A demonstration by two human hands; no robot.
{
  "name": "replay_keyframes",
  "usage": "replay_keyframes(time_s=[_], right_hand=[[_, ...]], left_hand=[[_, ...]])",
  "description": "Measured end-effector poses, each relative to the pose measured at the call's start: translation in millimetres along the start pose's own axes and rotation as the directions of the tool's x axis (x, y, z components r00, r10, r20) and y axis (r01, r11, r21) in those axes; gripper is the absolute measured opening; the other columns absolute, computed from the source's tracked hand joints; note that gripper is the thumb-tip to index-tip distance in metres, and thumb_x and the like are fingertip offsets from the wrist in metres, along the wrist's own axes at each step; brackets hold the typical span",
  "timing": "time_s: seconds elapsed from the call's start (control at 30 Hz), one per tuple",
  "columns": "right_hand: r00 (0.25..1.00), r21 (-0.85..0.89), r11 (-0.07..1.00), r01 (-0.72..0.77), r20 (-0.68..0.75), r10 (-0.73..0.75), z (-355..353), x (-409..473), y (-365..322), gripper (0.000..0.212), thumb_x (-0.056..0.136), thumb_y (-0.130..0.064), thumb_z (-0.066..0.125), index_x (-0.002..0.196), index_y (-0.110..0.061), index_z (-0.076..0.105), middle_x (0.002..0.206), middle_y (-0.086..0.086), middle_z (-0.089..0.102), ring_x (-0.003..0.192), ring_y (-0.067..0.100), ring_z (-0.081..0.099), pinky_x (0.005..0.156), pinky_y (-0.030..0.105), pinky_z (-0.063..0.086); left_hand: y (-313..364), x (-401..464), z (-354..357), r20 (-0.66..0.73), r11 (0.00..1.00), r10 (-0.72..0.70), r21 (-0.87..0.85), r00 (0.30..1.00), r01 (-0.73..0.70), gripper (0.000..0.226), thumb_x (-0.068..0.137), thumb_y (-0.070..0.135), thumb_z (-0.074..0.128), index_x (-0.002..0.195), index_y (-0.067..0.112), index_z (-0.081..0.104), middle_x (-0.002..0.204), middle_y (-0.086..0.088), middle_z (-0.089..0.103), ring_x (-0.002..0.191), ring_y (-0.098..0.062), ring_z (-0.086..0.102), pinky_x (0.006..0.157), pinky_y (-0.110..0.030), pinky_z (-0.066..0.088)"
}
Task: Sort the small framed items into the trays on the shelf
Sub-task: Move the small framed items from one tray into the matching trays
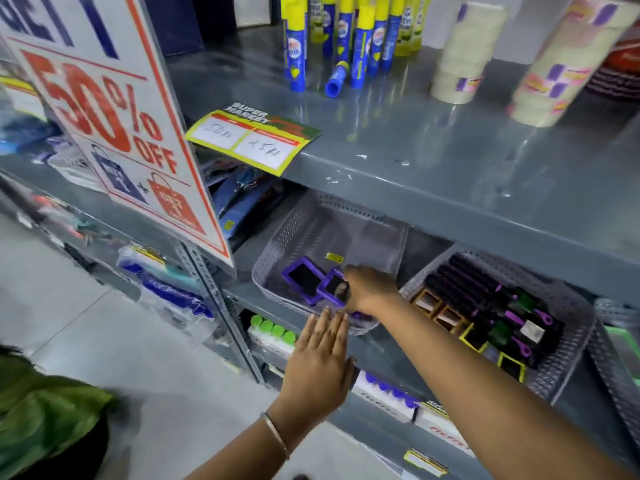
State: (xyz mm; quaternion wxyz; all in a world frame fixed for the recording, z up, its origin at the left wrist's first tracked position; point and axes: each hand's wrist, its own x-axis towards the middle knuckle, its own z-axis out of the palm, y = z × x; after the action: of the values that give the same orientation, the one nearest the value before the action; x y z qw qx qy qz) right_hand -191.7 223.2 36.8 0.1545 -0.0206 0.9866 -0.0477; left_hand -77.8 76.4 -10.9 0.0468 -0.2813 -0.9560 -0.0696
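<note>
A clear perforated tray (311,223) sits on the middle shelf and holds two purple-framed items. One purple frame (302,278) lies flat near the tray's front left. My right hand (367,289) reaches into the tray and grips the second purple frame (334,287) beside the first. My left hand (320,358) is flat with fingers apart, its fingertips touching the tray's front rim. A second tray (568,303) to the right holds brown frames (438,311), yellow frames (510,365) and dark hairbrushes.
A grey upper shelf (433,157) overhangs the trays, carrying blue-and-yellow bottles (360,46) and tape rolls (464,53). A "50% OFF" sign (114,126) hangs at the left. A third tray (620,344) shows at the right edge. Boxed goods fill the shelf below.
</note>
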Motion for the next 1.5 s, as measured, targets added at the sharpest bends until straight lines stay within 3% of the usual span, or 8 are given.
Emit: replay_keyframes(time_s=[0.33, 0.43, 0.67, 0.8, 0.97, 1.2, 1.37, 1.5], right_hand=[[0.989, 0.291, 0.956, -0.038, -0.129, 0.078, -13, -22, 10, 0.046, 0.071, -0.034, 0.080, 0.095, -0.024, 0.041, 0.107, 0.005, 0.066, 0.100, 0.029, 0.065, 0.070, 0.031, 0.047], [0.964, 0.393, 0.919, -0.036, -0.229, 0.136, -29, -51, 32, 0.049, 0.068, -0.038, 0.081, 0.104, -0.023, 0.051, 0.109, -0.001, 0.069, 0.103, 0.024, 0.066, 0.079, 0.034, 0.055], [0.887, 0.673, 0.734, -0.090, -0.281, 0.367, -29, -158, 146, 0.038, 0.061, -0.019, 0.086, 0.094, -0.019, 0.066, 0.068, -0.014, 0.067, 0.068, 0.003, 0.067, 0.075, 0.036, 0.058], [0.825, 0.704, 0.681, -0.201, -0.253, 0.505, -10, -232, 226, 0.034, 0.059, -0.021, 0.086, 0.088, -0.021, 0.067, 0.072, -0.001, 0.072, 0.069, 0.016, 0.070, 0.074, 0.042, 0.059], [0.718, 0.643, 0.662, -0.385, -0.241, 0.653, 19, -326, 313, 0.032, 0.058, -0.032, 0.087, 0.083, -0.027, 0.068, 0.073, -0.005, 0.074, 0.072, 0.012, 0.069, 0.069, 0.032, 0.056], [0.604, 0.629, 0.486, -0.607, -0.032, 0.796, 49, -386, 407, 0.027, 0.067, -0.033, 0.086, 0.083, -0.023, 0.067, 0.076, -0.006, 0.071, 0.075, 0.017, 0.069, 0.063, 0.029, 0.050], [0.585, 0.562, 0.440, -0.700, 0.100, 0.805, 65, -378, 440, 0.032, 0.072, -0.030, 0.084, 0.096, -0.018, 0.067, 0.093, 0.003, 0.074, 0.093, 0.026, 0.070, 0.089, 0.043, 0.056], [0.582, 0.502, 0.456, -0.735, 0.122, 0.804, 76, -371, 449, 0.044, 0.071, -0.033, 0.085, 0.105, -0.016, 0.064, 0.099, 0.006, 0.073, 0.097, 0.029, 0.068, 0.089, 0.046, 0.057]], left_hand=[[14, 0, 0, -0.027, 0.998, 0.007, -0.062, 1.000, -0.009, 0.066, 0.097, 0.043, 0.032, 0.150, 0.004, 0.025, 0.156, -0.013, 0.028, 0.145, -0.033, 0.017, 0.114, -0.045, 0.014], [38, 4, 0, -0.043, 0.988, 0.100, -0.116, 0.994, -0.104, 0.068, 0.098, 0.043, 0.037, 0.152, 0.004, 0.019, 0.159, -0.011, 0.020, 0.147, -0.031, 0.010, 0.117, -0.044, 0.012], [151, 16, -6, -0.090, 0.888, 0.389, -0.230, 0.917, -0.399, 0.067, 0.092, 0.038, 0.046, 0.148, 0.003, 0.030, 0.156, -0.011, 0.030, 0.146, -0.030, 0.019, 0.116, -0.047, 0.023], [228, 11, -2, -0.094, 0.825, 0.522, -0.196, 0.848, -0.530, 0.065, 0.094, 0.041, 0.047, 0.146, 0.002, 0.035, 0.153, -0.012, 0.035, 0.142, -0.031, 0.029, 0.116, -0.046, 0.026], [313, 8, 12, -0.072, 0.766, 0.621, -0.157, 0.781, -0.624, 0.065, 0.097, 0.044, 0.036, 0.148, 0.005, 0.031, 0.153, -0.011, 0.036, 0.143, -0.029, 0.028, 0.119, -0.044, 0.021], [396, 6, 27, -0.017, 0.705, 0.706, -0.087, 0.708, -0.704, 0.064, 0.096, 0.043, 0.041, 0.147, 0.006, 0.031, 0.153, -0.010, 0.037, 0.144, -0.028, 0.026, 0.117, -0.047, 0.022], [416, 0, 36, 0.039, 0.692, 0.721, -0.023, 0.692, -0.721, 0.062, 0.096, 0.045, 0.043, 0.145, 0.008, 0.037, 0.149, -0.009, 0.043, 0.141, -0.027, 0.032, 0.118, -0.046, 0.020], [415, -2, 45, 0.035, 0.697, 0.717, -0.023, 0.697, -0.716, 0.061, 0.098, 0.044, 0.040, 0.147, 0.009, 0.033, 0.149, -0.009, 0.044, 0.139, -0.027, 0.036, 0.117, -0.046, 0.021]])
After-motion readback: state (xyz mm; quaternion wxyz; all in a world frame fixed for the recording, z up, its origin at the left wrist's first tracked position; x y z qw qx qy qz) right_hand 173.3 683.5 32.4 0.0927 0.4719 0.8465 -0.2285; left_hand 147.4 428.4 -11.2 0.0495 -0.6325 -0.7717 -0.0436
